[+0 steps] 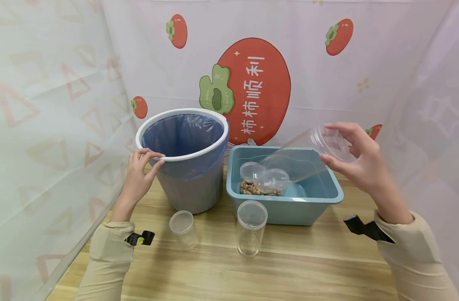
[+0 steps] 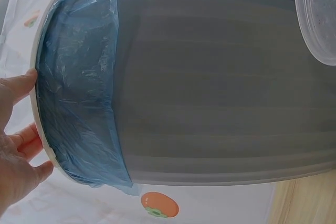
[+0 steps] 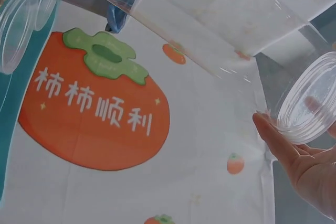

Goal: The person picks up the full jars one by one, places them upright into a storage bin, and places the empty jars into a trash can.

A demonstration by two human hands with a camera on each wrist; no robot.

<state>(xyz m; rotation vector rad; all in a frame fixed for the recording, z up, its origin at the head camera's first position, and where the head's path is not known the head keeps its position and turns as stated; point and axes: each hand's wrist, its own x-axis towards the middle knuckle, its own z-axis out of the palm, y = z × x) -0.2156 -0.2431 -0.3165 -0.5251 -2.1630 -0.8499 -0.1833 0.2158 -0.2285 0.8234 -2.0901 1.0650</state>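
Observation:
My right hand [image 1: 359,154] grips the lidded end of a long clear plastic jar [image 1: 302,154], fingers above and thumb below. The jar tilts down to the left, its far end inside the teal basin [image 1: 289,205]. No contents show through its wall. In the right wrist view, its round lid [image 3: 310,100] sits against the fingers. Clear-lidded containers [image 1: 251,170] and brown, nut-like pieces [image 1: 252,189] lie at the basin's left end, partly hidden by the jar. My left hand [image 1: 139,175] pinches the white rim of a grey trash can [image 1: 191,190], lined with a blue bag [image 1: 173,133].
A short clear lidded jar [image 1: 184,232] stands on the wooden table [image 1: 214,276] before the trash can. A taller clear jar [image 1: 252,225] stands close in front of the basin. White cloth [image 1: 308,83] printed with persimmons encloses the back and sides.

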